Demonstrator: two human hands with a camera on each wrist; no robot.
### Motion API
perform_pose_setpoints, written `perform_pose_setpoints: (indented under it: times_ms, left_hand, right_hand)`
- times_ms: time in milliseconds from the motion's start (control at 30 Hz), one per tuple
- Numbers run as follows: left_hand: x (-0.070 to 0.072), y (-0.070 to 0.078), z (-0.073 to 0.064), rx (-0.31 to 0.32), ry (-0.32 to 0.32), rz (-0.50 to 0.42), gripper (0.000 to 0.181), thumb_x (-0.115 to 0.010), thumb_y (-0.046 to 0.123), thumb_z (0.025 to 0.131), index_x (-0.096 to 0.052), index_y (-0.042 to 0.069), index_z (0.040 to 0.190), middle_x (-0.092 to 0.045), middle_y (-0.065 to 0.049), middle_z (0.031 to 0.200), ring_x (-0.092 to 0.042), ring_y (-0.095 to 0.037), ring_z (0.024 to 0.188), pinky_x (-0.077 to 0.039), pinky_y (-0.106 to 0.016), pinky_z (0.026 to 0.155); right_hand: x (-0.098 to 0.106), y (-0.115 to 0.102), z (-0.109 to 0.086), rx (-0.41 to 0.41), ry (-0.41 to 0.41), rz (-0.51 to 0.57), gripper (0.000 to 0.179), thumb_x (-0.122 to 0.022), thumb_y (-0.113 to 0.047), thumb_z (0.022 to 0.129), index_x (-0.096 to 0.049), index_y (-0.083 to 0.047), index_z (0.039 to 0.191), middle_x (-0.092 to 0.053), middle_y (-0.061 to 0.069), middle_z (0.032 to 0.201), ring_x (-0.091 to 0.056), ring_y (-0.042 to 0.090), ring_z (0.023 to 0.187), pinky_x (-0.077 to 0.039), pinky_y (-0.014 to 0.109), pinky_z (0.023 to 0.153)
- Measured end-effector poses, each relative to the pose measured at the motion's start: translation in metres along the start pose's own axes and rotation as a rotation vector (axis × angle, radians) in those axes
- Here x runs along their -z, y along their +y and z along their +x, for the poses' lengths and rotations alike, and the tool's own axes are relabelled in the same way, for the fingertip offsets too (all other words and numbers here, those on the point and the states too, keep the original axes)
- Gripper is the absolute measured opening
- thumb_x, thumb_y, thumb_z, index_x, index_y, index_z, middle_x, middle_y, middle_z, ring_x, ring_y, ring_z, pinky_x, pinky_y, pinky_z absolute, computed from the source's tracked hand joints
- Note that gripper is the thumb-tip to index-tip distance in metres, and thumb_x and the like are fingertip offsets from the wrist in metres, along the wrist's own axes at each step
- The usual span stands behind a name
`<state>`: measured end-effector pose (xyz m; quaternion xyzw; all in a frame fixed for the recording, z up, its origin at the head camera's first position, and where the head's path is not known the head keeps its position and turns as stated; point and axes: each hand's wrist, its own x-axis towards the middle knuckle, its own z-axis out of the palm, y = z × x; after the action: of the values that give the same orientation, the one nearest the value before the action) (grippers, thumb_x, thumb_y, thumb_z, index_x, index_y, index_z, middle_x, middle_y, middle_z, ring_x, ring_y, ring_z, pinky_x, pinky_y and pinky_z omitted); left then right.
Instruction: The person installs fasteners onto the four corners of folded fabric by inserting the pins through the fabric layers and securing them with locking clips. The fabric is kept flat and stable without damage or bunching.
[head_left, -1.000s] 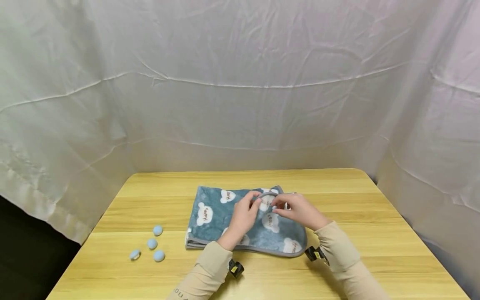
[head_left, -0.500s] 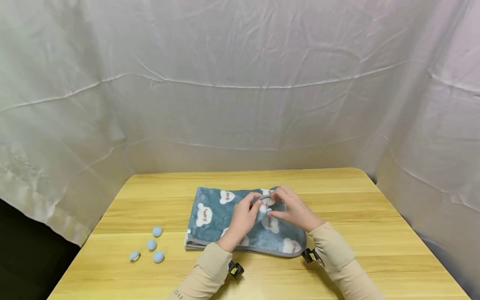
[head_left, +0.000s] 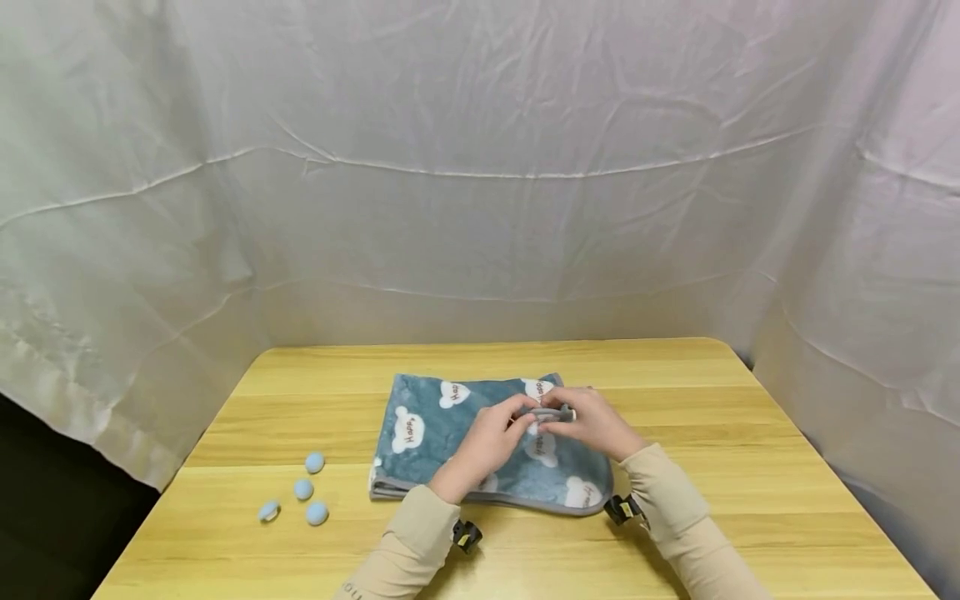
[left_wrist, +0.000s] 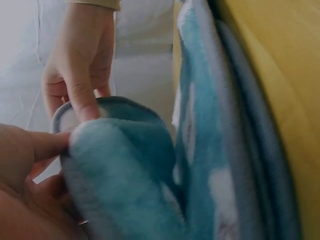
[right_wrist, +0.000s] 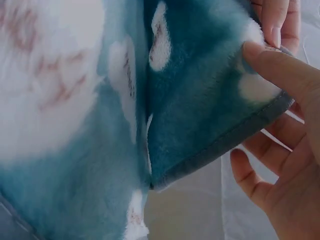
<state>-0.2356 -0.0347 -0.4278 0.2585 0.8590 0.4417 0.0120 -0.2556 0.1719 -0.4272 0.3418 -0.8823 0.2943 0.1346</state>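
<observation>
A teal plush blanket (head_left: 435,429) with white bear-head prints and grey edging lies folded on the table. My left hand (head_left: 491,437) pinches a lifted piece of its edge between thumb and fingers. Opposite it, my right hand (head_left: 592,423) pinches the same raised flap, its thumb on one face and fingers behind, as the right wrist view shows. A small white bit shows by the right fingers in the head view; most of it is hidden. In the left wrist view, the raised flap (left_wrist: 122,165) bulges between both hands.
Several small light-blue round buttons or clips (head_left: 317,512) lie on the wooden table (head_left: 225,433) left of the blanket; the leftmost is tipped, showing a pale underside. Pale curtains (head_left: 480,233) hang behind and at both sides. A black camera sits at each wrist.
My right hand, which held a small light-blue piece near the flap, has come in against the edge and now grips the cloth. The raised edge has flattened between the hands; the left hand shifted slightly.
</observation>
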Motion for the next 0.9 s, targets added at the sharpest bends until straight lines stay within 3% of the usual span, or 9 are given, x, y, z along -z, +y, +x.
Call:
perform_pose_setpoints:
  times_ms: [167,300,400,567,733,900]
  left_hand:
    - [0.012,0.007,-0.007,-0.006,-0.06,0.05,0.028,-0.053,0.026,0.101,-0.061,0.023,0.128,-0.071,-0.006,0.099,-0.058,-0.01,0.067,-0.043,-0.023,0.056]
    - [0.03,0.01,-0.017,-0.024,-0.076,0.145,0.03,-0.055,0.024,0.1,-0.06,0.02,0.13,-0.072,-0.005,0.108,-0.069,-0.015,0.088,-0.053,-0.025,0.068]
    - [0.05,0.008,-0.03,-0.029,-0.062,0.225,0.028,-0.057,0.021,0.099,-0.062,0.015,0.126,-0.073,-0.005,0.106,-0.07,-0.015,0.089,-0.055,-0.026,0.074]
    - [0.089,-0.007,-0.053,0.008,-0.035,0.366,0.019,-0.064,0.016,0.094,-0.067,0.012,0.113,-0.07,-0.003,0.095,-0.065,-0.013,0.08,-0.052,-0.027,0.068]
    - [0.127,-0.031,-0.073,0.125,-0.053,0.475,0.011,-0.068,0.009,0.089,-0.068,0.009,0.1,-0.068,-0.007,0.094,-0.065,-0.02,0.083,-0.053,-0.034,0.07]
    - [0.167,-0.051,-0.092,0.282,-0.118,0.503,0.015,-0.07,0.004,0.086,-0.067,0.005,0.102,-0.067,-0.018,0.105,-0.065,-0.032,0.094,-0.053,-0.045,0.075]
  right_hand:
    - [-0.003,0.002,0.001,0.105,0.031,0.02,0.017,-0.079,-0.008,0.079,-0.069,-0.013,0.092,-0.072,-0.002,0.087,-0.066,0.009,0.079,-0.056,0.026,0.072]
    - [-0.004,0.004,0.001,0.132,0.058,0.009,0.019,-0.08,-0.005,0.077,-0.068,-0.014,0.089,-0.071,-0.003,0.085,-0.066,0.009,0.079,-0.056,0.024,0.071]
    - [-0.004,0.003,0.001,0.141,0.074,-0.017,0.021,-0.081,-0.005,0.075,-0.068,-0.015,0.087,-0.07,-0.004,0.085,-0.065,0.009,0.079,-0.056,0.023,0.071]
    - [-0.005,0.001,0.002,0.191,0.101,-0.063,0.023,-0.082,-0.003,0.072,-0.067,-0.013,0.087,-0.07,-0.003,0.084,-0.063,0.009,0.077,-0.055,0.021,0.069]
    - [-0.004,0.0,-0.001,0.201,0.097,-0.069,0.024,-0.083,-0.002,0.071,-0.067,-0.012,0.086,-0.07,-0.002,0.083,-0.063,0.01,0.076,-0.055,0.021,0.068]
    - [-0.002,0.0,-0.002,0.18,0.078,-0.065,0.022,-0.082,-0.004,0.073,-0.067,-0.013,0.087,-0.07,-0.002,0.084,-0.063,0.01,0.077,-0.055,0.022,0.07]
